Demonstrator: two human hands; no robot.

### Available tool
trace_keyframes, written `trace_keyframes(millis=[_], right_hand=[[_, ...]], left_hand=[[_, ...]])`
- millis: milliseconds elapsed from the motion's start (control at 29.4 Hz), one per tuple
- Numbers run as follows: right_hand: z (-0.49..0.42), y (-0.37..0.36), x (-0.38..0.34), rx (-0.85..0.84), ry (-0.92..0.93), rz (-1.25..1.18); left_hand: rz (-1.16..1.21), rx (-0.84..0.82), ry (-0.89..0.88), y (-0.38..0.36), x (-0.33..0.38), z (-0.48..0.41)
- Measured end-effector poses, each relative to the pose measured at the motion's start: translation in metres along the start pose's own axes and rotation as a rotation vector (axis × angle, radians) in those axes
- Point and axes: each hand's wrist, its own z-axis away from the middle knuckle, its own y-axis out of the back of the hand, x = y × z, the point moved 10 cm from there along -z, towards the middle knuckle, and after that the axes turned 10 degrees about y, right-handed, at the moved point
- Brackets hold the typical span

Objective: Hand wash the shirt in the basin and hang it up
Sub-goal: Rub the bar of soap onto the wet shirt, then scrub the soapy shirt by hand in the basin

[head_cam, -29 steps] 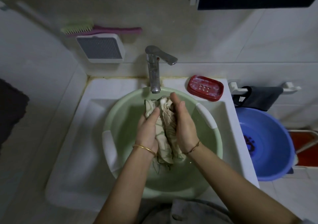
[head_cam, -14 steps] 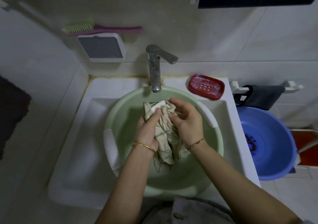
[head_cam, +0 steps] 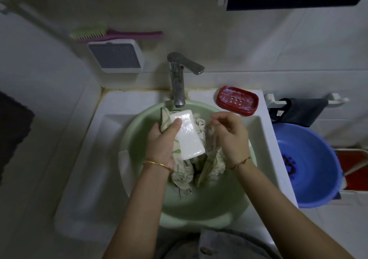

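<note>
Wet shirt, pale with a green leaf print, bunched and lifted over the middle of a green basin; its lower folds hang down into the bowl. Left hand, gold bangle at the wrist, grips the left part of the shirt from below, with the thumb pressing a white bar of soap flat against the cloth. The soap lies slantwise, its far end near the spout of the tap. Right hand, thin cord bracelet at the wrist, has its fingers curled over a fold at the right side of the shirt, just beside the soap but apart from it.

The basin sits inside a white sink, directly under the tap. A red soap dish rests on the sink's back right corner. On the wall to the left hang a grey ribbed box and, above it, a brush with green bristles and a pink handle. Right of the sink stands a blue basin, with a dark cloth draped on a white rail above it.
</note>
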Motion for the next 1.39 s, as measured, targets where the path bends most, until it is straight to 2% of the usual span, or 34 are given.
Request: trace_keyframes(millis=[102,170,306,374,408,476,612,680,714,850,987,1123,1259,1327,1361,1395], right_hand=[[0.01,-0.028,-0.014,-0.256,0.026,0.057],[0.012,-0.036,-0.01,-0.339,0.025,0.162],[0.002,-0.032,-0.005,-0.346,0.074,0.459],[-0.003,-0.025,-0.01,-0.3,0.124,0.488],[-0.004,-0.022,-0.01,-0.288,0.117,0.448],[-0.004,-0.02,0.0,-0.273,-0.002,0.213],[-0.002,-0.013,0.032,-0.185,-0.423,-0.27],[-0.015,0.006,0.047,-0.045,-0.564,-0.446],[-0.027,0.021,0.056,0.029,-0.593,-0.449],[-0.091,0.063,0.092,0.076,-0.578,-0.097],[-0.128,0.062,0.107,-0.078,-0.587,0.137],[-0.162,0.069,0.107,-0.232,-0.406,0.656],[-0.168,0.068,0.098,-0.277,-0.244,0.961],[-0.16,0.062,0.083,-0.265,-0.127,1.043],[-0.152,0.054,0.075,-0.283,-0.063,0.987],[-0.138,0.043,0.07,-0.326,-0.047,0.819]], left_hand=[[-0.033,-0.036,-0.037,-0.011,0.006,0.003],[-0.057,-0.052,-0.038,-0.017,0.006,0.004],[-0.085,-0.075,-0.013,-0.032,0.002,0.002],[-0.075,-0.097,0.004,-0.042,-0.001,0.001],[-0.072,-0.11,0.008,-0.047,-0.001,0.0],[-0.096,-0.111,0.007,-0.054,-0.002,-0.005],[-0.113,-0.084,0.023,-0.059,-0.005,-0.017],[-0.088,-0.083,0.055,-0.057,-0.007,-0.023],[-0.08,-0.087,0.071,-0.056,-0.007,-0.026],[-0.068,-0.121,0.116,-0.055,-0.008,-0.032],[-0.073,-0.164,0.162,-0.06,-0.009,-0.034],[-0.081,-0.164,0.187,-0.059,-0.008,-0.038],[-0.087,-0.169,0.183,-0.057,-0.005,-0.037],[-0.086,-0.18,0.186,-0.055,-0.004,-0.035],[-0.09,-0.188,0.185,-0.054,-0.003,-0.034],[-0.088,-0.199,0.183,-0.053,-0.003,-0.032]])
